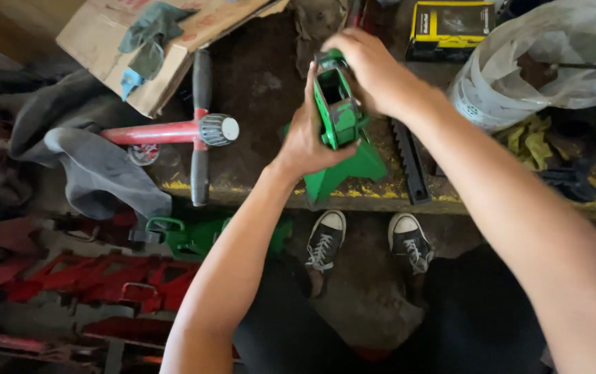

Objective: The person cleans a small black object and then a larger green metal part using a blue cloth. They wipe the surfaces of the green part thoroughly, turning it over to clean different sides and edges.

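A green metal jack-stand body [343, 131] stands on a dirty workbench [256, 90], its flared base at the bench's front edge. My left hand [306, 142] grips its left side around the upright neck. My right hand [371, 69] is closed over its top from the far side. A black toothed bar [411, 163] lies on the bench just right of the stand, under my right forearm.
A red tool with a black cross handle and ribbed knob [197, 130] lies left. Cardboard with a rag [149, 41], grey cloth [94, 166], a yellow-black box [450, 28] and a plastic bag [540, 62] surround it. Red and green stand parts [125, 277] lie on the floor by my shoes.
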